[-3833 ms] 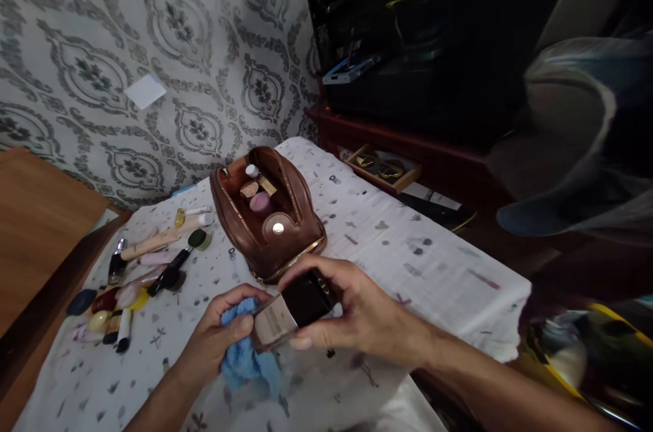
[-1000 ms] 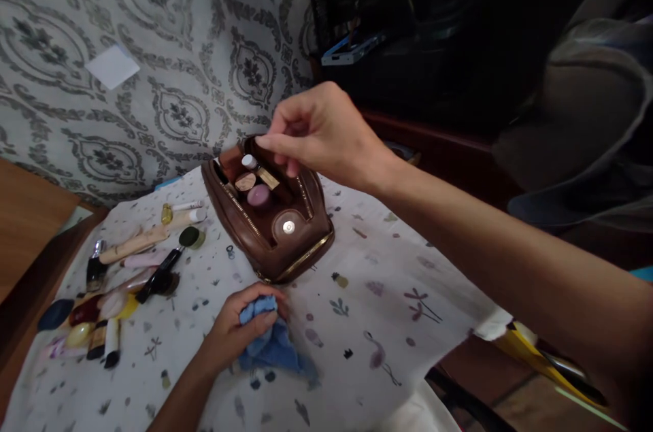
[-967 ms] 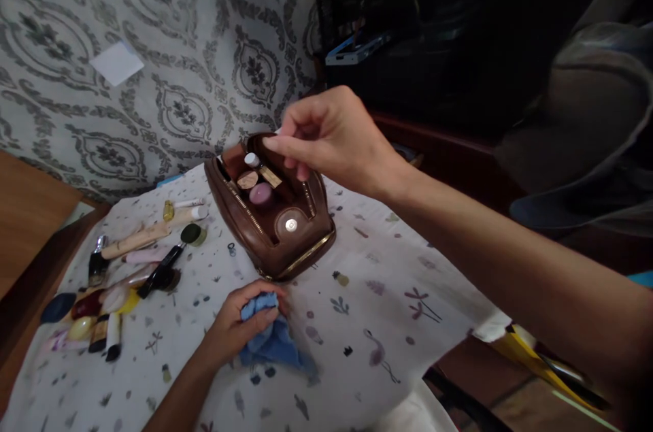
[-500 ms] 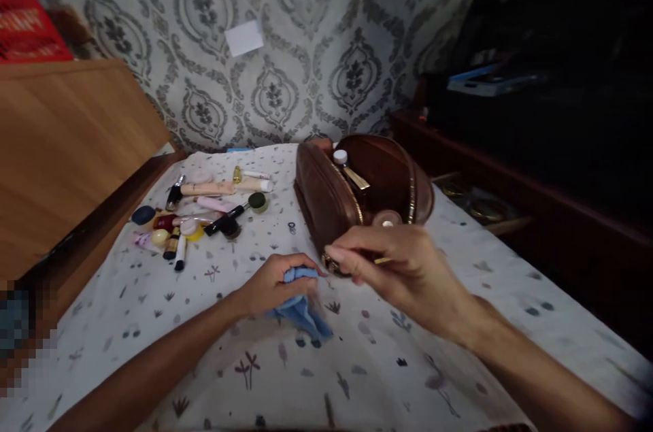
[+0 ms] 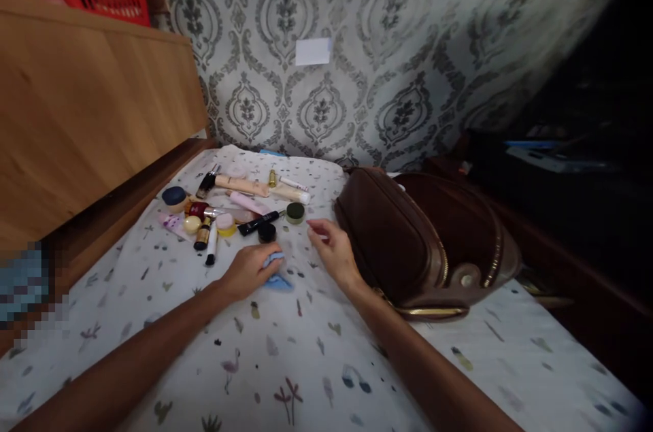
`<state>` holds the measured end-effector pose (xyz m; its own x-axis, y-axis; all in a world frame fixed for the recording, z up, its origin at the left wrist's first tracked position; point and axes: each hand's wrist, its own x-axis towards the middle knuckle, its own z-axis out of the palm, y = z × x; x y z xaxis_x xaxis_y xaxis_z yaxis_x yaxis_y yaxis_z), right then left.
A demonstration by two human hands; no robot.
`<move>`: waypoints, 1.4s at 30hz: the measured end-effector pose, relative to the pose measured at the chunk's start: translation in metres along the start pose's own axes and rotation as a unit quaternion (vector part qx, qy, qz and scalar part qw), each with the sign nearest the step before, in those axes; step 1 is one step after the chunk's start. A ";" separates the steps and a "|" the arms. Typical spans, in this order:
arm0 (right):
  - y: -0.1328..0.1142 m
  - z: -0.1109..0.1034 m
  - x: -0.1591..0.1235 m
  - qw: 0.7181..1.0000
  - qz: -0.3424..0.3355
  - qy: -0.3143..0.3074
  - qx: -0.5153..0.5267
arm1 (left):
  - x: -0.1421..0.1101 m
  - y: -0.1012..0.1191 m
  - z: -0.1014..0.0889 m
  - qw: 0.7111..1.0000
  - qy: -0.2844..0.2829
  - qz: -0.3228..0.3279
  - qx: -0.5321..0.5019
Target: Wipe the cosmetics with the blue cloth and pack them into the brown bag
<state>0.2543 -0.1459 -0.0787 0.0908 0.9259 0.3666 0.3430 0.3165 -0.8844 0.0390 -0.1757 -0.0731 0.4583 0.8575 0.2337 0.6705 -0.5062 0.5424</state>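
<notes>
A soft blue cloth (image 5: 278, 281) is in the snug grip of the left hand (image 5: 249, 271), in from the table's (image 5: 194, 350) left edge. The right hand (image 5: 334, 255), grip a bit wide, is between a round dark green jar (image 5: 294, 213) and a brown leather bag (image 5: 388, 235).

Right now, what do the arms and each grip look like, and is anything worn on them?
The left grip and right grip are ungloved human hands. The left forearm and right forearm are bare, with no sleeve, watch or bracelet showing. Any rings would be too small to make out.
</notes>
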 end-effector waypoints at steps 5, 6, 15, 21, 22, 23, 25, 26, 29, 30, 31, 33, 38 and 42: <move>0.036 0.029 0.061 0.995 0.041 0.085 -0.045 | 0.000 -0.004 0.000 0.999 -0.011 0.033 -0.019; 0.041 0.033 0.073 0.992 0.056 0.097 -0.052 | -0.001 -0.006 -0.001 0.999 -0.013 0.039 -0.023; 0.053 0.055 0.122 0.983 0.162 0.086 -0.028 | 0.000 -0.011 -0.004 0.998 -0.031 0.058 0.003; 0.038 0.053 0.117 0.976 0.183 0.116 0.015 | 0.000 -0.011 -0.004 0.998 -0.032 0.058 -0.002; 0.034 0.053 0.114 0.975 0.178 0.131 0.026 | 0.000 -0.011 -0.004 0.998 -0.029 0.058 -0.004; 0.030 0.052 0.109 0.974 0.171 0.145 0.038 | -0.001 -0.012 -0.003 0.998 -0.026 0.058 -0.008; 0.020 0.051 0.093 0.972 0.156 0.161 0.066 | -0.002 -0.012 -0.003 0.998 -0.006 0.059 -0.023; 0.015 0.050 0.081 0.972 0.149 0.160 0.081 | -0.003 -0.012 -0.002 0.997 0.014 0.060 -0.036; -0.001 0.049 0.031 0.977 0.140 0.119 0.112 | -0.004 -0.014 -0.001 0.987 0.116 0.075 -0.079; -0.006 0.049 0.013 0.978 0.143 0.100 0.116 | -0.004 -0.015 -0.001 0.981 0.153 0.084 -0.086; -0.010 0.050 -0.005 0.979 0.146 0.083 0.117 | -0.004 -0.015 0.000 0.975 0.184 0.096 -0.084; -0.018 0.050 -0.033 0.980 0.147 0.058 0.118 | -0.004 -0.016 0.001 0.965 0.219 0.131 -0.057; -0.026 0.050 -0.059 0.993 0.072 0.009 0.098 | -0.007 -0.011 0.009 0.948 0.173 0.243 0.110; -0.026 0.043 -0.060 0.992 0.060 -0.009 0.112 | -0.008 -0.008 0.008 0.937 0.154 0.249 0.189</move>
<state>0.1999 -0.2004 -0.0899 0.1020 0.9627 0.2506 0.1146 0.2389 -0.9643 0.0344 -0.1796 -0.0856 0.6184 0.4629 0.6350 0.6039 -0.7970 -0.0072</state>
